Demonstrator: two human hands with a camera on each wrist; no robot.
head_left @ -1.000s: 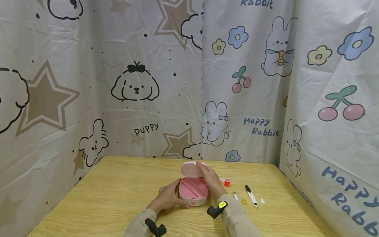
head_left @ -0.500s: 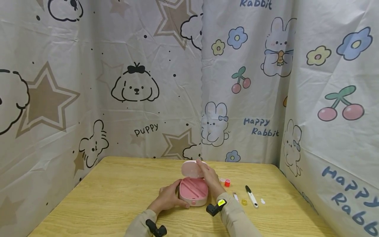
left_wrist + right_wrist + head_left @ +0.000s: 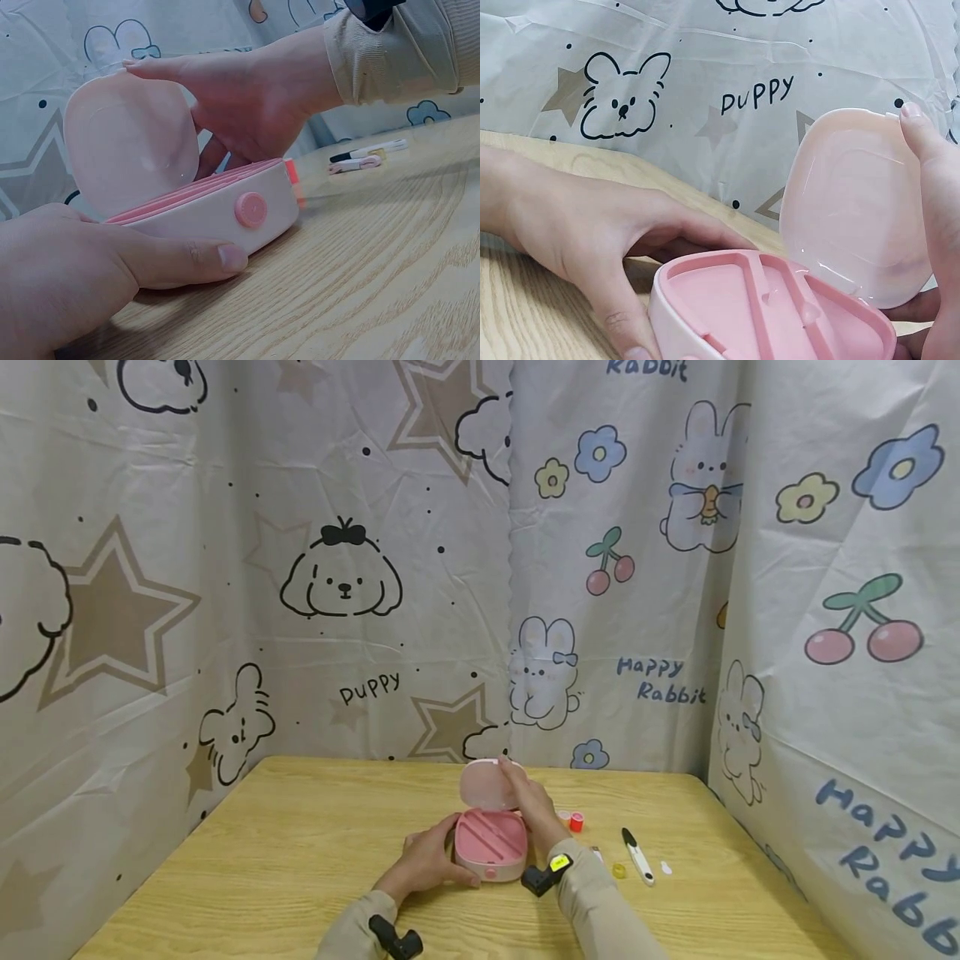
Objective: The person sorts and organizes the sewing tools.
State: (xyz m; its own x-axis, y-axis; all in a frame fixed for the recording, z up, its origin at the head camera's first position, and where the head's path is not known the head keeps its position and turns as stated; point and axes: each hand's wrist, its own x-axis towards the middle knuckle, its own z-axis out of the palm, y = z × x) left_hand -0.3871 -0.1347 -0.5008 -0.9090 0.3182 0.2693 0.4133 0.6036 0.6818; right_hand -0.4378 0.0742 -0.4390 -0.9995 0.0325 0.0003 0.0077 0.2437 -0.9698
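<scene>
A pink-and-white box (image 3: 491, 867) stands on the table with its hinged lid (image 3: 486, 783) raised. Inside it sits a pink tray (image 3: 780, 300) divided by ridges, with no loose items visible in its compartments. My left hand (image 3: 427, 856) grips the box's left side, thumb along the front wall near a round pink button (image 3: 250, 210). At the lid's right edge my right hand (image 3: 536, 810) holds on, thumb at the top corner and fingers behind, as the right wrist view shows. The lid leans slightly back, nearly upright.
Right of the box lie a red thread spool (image 3: 577, 822), a paler spool (image 3: 563, 817), a yellow ring-like piece (image 3: 618, 870), a white stick with a black tip (image 3: 637, 857) and a small white flat piece (image 3: 666, 867). A printed curtain (image 3: 375, 610) surrounds the table.
The lid has tilted up a little more, and my right hand has risen slightly with it. My left hand and the box have stayed put.
</scene>
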